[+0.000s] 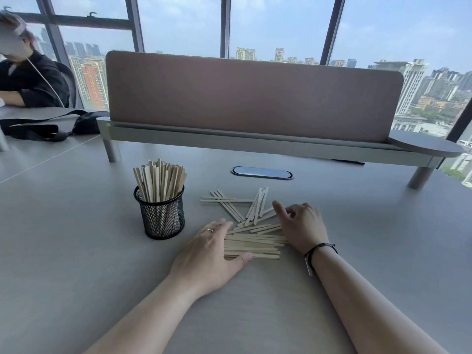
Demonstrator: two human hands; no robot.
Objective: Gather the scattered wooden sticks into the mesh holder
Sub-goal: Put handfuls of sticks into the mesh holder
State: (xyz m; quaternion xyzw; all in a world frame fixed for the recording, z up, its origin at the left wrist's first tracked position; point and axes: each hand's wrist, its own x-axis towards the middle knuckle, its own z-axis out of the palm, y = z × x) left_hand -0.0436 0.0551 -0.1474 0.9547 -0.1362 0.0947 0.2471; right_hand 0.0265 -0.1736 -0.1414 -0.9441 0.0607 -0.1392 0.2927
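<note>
A: Across the lower middle of the frame, on the grey desk [76, 251], lies the pile of loose wooden sticks [251, 245], hemmed between both hands. Which way does it run?

B: The near bundle lies flat with its long axis left to right in the frame, so each hand meets the stick ends rather than their sides. The farther sticks, up toward centre frame, cross at all angles and reach beyond both hands.

A: And the mesh holder [162, 217]?

B: Left of the pile, centre-left of the frame, upright and already crowded with standing sticks. The left hand [212, 251] is the nearer one to it; the pile sits just beside that hand on its right.

A: Are the hands gripping anything?

B: The left lies flat, fingers straight, its palm edge and thumb pressed against the left ends of the bundle, holding nothing. The right hand [301, 226] has its forefinger extended over the crossed sticks and its other fingers loosely curled; I judge that it grasps nothing, though its palm side is turned away.

A: What is hard to make out?

B: The stick ends under the left fingers and behind the right wrist are hidden. How much room is left inside the holder I cannot tell.
</note>
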